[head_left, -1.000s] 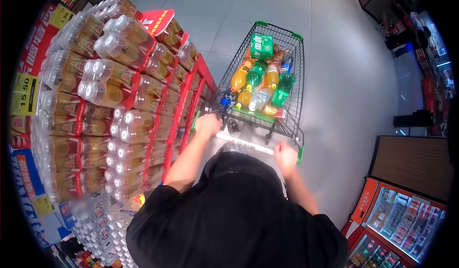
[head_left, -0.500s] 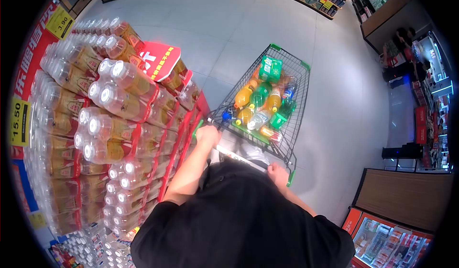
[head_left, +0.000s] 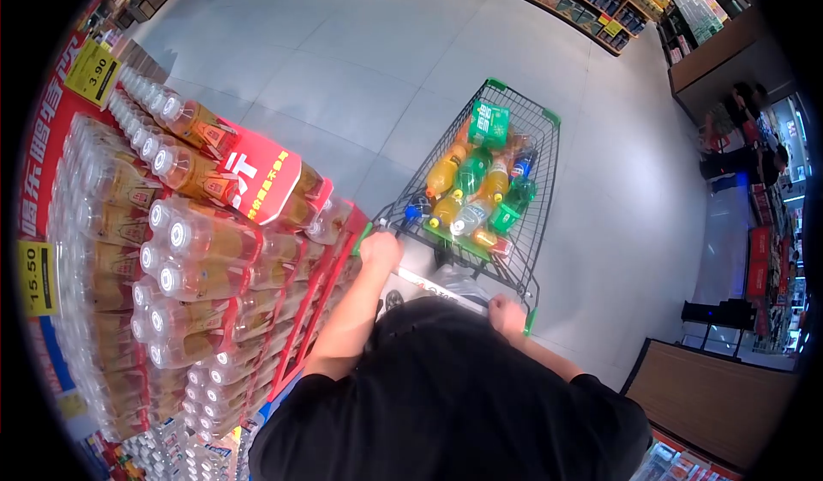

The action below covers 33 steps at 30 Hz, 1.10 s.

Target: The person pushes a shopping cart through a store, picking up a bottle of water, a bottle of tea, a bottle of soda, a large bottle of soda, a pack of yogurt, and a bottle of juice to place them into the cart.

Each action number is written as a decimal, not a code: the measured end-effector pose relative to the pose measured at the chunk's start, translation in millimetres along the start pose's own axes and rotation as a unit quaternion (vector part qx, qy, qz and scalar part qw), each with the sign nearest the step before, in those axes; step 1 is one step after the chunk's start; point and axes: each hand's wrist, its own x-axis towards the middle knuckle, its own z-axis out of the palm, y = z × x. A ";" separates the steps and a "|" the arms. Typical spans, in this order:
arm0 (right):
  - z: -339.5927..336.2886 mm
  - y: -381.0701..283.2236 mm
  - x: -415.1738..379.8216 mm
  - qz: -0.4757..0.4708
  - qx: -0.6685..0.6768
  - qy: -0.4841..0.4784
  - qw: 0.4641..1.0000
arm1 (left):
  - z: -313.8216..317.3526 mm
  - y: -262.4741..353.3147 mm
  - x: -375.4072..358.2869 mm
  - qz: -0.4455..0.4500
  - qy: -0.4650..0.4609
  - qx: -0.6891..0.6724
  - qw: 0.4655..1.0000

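Observation:
Both my hands grip the handle of a shopping cart [head_left: 549, 198], a dark wire basket with green corners. My left hand [head_left: 380, 249] is closed round the handle's left end, close to the stacked drinks. Round the right end, my right hand [head_left: 507, 315] is closed as well. In the basket lie several drink bottles: an orange one [head_left: 446, 171], a green one [head_left: 472, 171] and a clear one [head_left: 471, 216] among them. A green box [head_left: 489, 124] sits at the far end. A pale plastic bag [head_left: 463, 282] shows just behind the handle.
Close on the left stands a tall stack of shrink-wrapped bottles [head_left: 206, 241] with a red sign [head_left: 261, 177] and yellow price tags [head_left: 93, 71]. Shelves [head_left: 574, 5] stand ahead. People [head_left: 741, 138] are at the right, beyond a brown-sided unit [head_left: 711, 399]. Grey tiled floor [head_left: 360, 61] lies ahead.
The cart and I have moved forward along the bottle stack, which has slid back and lower in view. Both hands have stayed on the handle.

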 end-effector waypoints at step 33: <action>-213.5 -87.4 239.3 -0.299 -0.122 0.172 0.931 | -42.4 80.5 3.0 0.029 0.004 -0.156 0.987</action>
